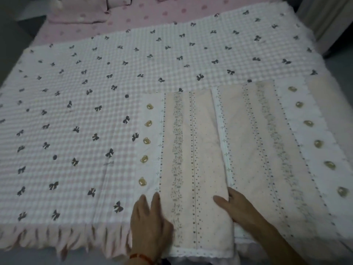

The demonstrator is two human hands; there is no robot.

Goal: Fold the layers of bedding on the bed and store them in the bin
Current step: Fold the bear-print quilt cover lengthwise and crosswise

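A peach and white sheet (254, 150) printed with small bears, dots and flower stripes lies partly folded at the bed's near right. Its left part is doubled over into a narrower panel (191, 150). My left hand (149, 226) lies flat on that panel's near left edge with fingers straight. My right hand (238, 209) holds the panel's right fold edge, thumb on top and fingers tucked beneath the layer. Under the sheet a white and pink checked blanket (95, 104) with dark bows covers most of the bed.
A pink dotted sheet (152, 14) shows at the head of the bed, with pink folded bedding (82, 10) at the far left. The blanket's pink ruffle (57, 238) hangs over the near edge. Grey floor (11, 29) lies to the left. No bin is in view.
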